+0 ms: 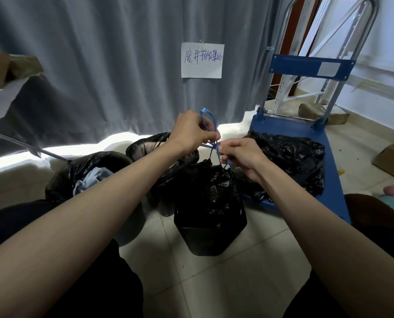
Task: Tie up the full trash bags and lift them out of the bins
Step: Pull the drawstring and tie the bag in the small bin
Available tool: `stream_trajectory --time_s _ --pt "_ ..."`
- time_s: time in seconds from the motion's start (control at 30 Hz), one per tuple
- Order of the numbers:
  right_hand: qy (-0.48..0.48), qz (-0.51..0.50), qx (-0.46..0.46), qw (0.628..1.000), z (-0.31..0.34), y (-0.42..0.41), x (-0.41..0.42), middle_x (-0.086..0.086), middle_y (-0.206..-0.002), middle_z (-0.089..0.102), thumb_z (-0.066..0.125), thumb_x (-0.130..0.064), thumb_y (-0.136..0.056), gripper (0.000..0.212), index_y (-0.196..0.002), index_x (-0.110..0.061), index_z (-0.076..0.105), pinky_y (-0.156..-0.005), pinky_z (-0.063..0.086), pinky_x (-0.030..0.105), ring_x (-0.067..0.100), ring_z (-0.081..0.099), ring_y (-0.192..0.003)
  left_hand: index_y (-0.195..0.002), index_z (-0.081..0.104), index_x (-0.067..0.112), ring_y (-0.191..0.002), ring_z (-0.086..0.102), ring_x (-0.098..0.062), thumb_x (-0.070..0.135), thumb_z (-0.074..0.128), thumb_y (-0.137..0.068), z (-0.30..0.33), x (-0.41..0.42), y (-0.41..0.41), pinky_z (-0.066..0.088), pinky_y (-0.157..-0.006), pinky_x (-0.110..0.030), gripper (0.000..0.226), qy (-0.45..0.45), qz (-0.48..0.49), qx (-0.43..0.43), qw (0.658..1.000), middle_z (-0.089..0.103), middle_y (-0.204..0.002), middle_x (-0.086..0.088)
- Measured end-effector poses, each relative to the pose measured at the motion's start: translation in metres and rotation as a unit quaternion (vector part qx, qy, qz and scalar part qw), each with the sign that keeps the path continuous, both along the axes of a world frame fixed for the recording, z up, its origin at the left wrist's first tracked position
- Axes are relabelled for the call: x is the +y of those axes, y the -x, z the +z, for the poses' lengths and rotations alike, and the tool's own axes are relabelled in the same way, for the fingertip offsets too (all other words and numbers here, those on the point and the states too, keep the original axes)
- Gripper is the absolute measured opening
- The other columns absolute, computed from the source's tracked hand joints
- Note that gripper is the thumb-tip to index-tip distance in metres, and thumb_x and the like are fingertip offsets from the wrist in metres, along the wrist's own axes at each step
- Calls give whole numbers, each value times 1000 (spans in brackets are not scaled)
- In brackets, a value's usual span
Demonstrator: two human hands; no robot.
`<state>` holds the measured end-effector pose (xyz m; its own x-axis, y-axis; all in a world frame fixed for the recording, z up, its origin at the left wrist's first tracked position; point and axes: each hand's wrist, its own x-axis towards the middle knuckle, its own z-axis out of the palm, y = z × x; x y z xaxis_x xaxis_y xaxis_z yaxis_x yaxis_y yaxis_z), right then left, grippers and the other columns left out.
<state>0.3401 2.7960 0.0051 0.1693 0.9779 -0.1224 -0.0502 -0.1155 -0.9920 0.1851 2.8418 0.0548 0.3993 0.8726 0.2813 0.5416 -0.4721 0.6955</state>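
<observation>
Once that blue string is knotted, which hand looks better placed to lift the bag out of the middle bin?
Probably the right hand: it pinches the blue drawstring low, just above the gathered neck of the black bag. The left hand holds the loop higher and farther from the bag.

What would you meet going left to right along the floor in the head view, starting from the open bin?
Open bin with blue cloth inside → black bin whose bag is being tied → tied black bags on the blue cart → cardboard box.
</observation>
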Motion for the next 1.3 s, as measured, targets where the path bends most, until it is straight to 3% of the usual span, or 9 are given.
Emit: stream_trajectory --time_s 0.13,0.3,0.37,0.47,0.6,0.73,0.9,1.07,1.3 --pt "17 44 -38 998 14 6 -10 5 -59 62 53 10 -89 16 -94 9 68 -41 44 14 22 55 -64 -62 69 24 -50 59 2 16 81 -75 2 -2 0 40 -51 -6 19 2 -5 10 1000 67 -58 10" --pt "5 69 -60 996 17 8 -14 5 -68 61 66 -7 -90 9 -87 0 70 -43 43 12 22 58 -71 -63 71 25 -55 58 3 18 81 -74 0 0 -2 41 -54 -8 16 -1 -8 4 1000 67 -60 8" --pt "-7 46 -46 998 14 5 -12 1 -61 62 67 -7 -90 14 -93 6 70 -45 45 12 21 58 -65 -73 75 21 -60 59 0 21 83 -73 -2 1 -3 46 -60 -15 8 12 -17 -4 1000 71 -68 3" --pt "-7 24 -45 999 13 1 -13 2 -63 64 64 -4 -92 21 -104 12 68 -41 43 12 19 57 -61 -93 78 17 -71 63 -6 30 87 -70 -6 3 0 48 -67 -19 27 39 1 22 999 73 -79 0" --pt "-16 3 -51 999 12 -2 -12 3 -71 65 66 -8 -92 22 -107 7 70 -45 44 11 7 59 -48 -79 80 12 -50 56 8 21 85 -73 -7 5 2 39 -50 -8 13 53 -7 29 998 70 -63 5" --pt "-1 -18 -24 1000 6 -8 -8 4 -82 70 67 -12 -91 21 -108 -1 73 -53 45 13 9 63 -60 -70 79 19 -52 58 2 20 84 -72 -3 8 3 51 -60 -24 6 51 3 43 998 71 -60 4" --pt "26 -52 25 998 -5 -18 -5 3 -89 73 66 -12 -92 11 -97 -7 75 -58 35 21 7 65 -65 -55 75 19 -60 57 -10 20 86 -64 -5 9 4 46 -59 -28 14 133 -34 131 982 71 -60 0" --pt "20 -34 11 999 -5 -16 -2 -1 -83 72 65 -11 -92 11 -97 -5 74 -57 42 16 5 64 -63 -67 77 18 -58 52 -11 30 90 -62 -11 11 2 39 -57 -22 19 164 -39 172 971 63 -57 3" --pt "1 13 -48 999 -6 -15 -2 -4 -68 70 65 -10 -93 12 -98 -4 73 -58 44 14 3 61 -58 -90 73 13 -72 60 -8 30 91 -63 -20 14 -8 41 -59 -12 36 104 -36 76 991 71 -83 2"
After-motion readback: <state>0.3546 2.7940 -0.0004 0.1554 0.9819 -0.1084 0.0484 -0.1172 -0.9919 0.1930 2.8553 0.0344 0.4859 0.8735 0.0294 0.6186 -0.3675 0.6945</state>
